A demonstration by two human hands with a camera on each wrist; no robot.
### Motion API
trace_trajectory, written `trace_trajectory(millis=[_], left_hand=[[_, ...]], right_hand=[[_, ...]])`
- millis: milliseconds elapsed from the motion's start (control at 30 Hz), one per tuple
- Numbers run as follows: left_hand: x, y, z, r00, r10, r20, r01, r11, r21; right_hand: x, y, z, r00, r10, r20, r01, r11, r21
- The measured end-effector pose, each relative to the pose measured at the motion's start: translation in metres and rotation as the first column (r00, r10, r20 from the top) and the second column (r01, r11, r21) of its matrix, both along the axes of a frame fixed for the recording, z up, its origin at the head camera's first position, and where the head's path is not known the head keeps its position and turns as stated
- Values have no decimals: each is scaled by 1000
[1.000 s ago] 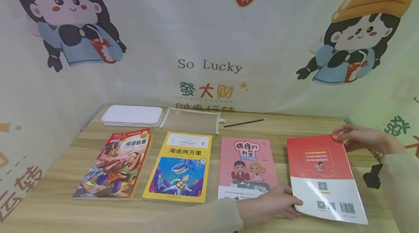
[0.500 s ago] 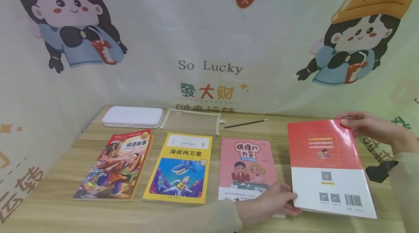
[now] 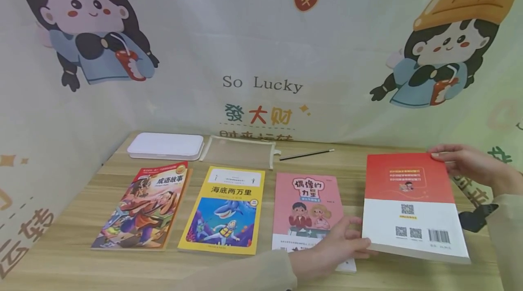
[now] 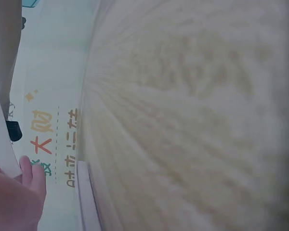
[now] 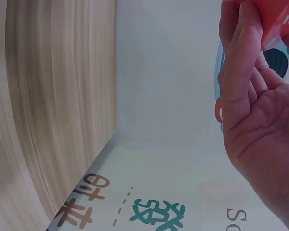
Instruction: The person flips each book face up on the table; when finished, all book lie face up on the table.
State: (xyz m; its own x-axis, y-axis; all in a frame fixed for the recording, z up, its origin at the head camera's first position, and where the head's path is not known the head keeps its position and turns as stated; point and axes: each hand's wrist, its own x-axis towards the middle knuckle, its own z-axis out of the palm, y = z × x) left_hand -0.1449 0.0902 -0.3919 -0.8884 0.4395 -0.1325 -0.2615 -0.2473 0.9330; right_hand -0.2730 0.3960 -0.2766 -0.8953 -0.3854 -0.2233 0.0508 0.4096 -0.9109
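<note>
Both hands hold a red-and-white book (image 3: 410, 211), its back cover with QR codes and a barcode facing up. At its lower left corner, the left hand (image 3: 337, 248) pinches the edge, thumb on top; that forearm passes in front of the pink book (image 3: 310, 200). The right hand (image 3: 470, 166) grips the upper right corner. Part of the book's pale edge (image 4: 2, 144) shows beside the left fingers in the left wrist view. In the right wrist view, the red corner (image 5: 269, 17) sits between the right thumb and fingers.
A yellow book (image 3: 222, 209) and an orange-red picture-covered book (image 3: 140, 207) lie to the left on the wooden table (image 3: 53, 259). Behind them are a white case (image 3: 165, 144), a mesh pouch (image 3: 239, 150) and a thin dark stick (image 3: 306, 154). A printed cloth (image 3: 184, 55) hangs behind.
The red-and-white book has shifted away from the person and slightly right, and it now sits straighter. Both hands have moved along with it; the other books stay put.
</note>
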Motion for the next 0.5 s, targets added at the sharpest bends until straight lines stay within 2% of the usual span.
trace_trajectory(millis=[67, 167, 233, 400, 500], left_hand=[[0, 0, 0, 1000, 18, -12, -17, 999, 42], [-1, -1, 1, 999, 41, -34, -40, 999, 37], [-1, -1, 2, 999, 31, -14, -30, 999, 39], [-2, -5, 6, 995, -91, 51, 85, 989, 117], [-4, -8, 8, 982, -166, 90, 148, 971, 187]], right_hand=[[-1, -1, -1, 999, -37, 7, 37, 999, 34], [-1, -2, -1, 998, -67, 4, 67, 996, 63], [-1, -4, -1, 998, -69, 1, 68, 995, 66], [2, -8, -3, 997, -76, -24, 77, 994, 73], [3, -10, -5, 997, -65, -52, 66, 998, 17]])
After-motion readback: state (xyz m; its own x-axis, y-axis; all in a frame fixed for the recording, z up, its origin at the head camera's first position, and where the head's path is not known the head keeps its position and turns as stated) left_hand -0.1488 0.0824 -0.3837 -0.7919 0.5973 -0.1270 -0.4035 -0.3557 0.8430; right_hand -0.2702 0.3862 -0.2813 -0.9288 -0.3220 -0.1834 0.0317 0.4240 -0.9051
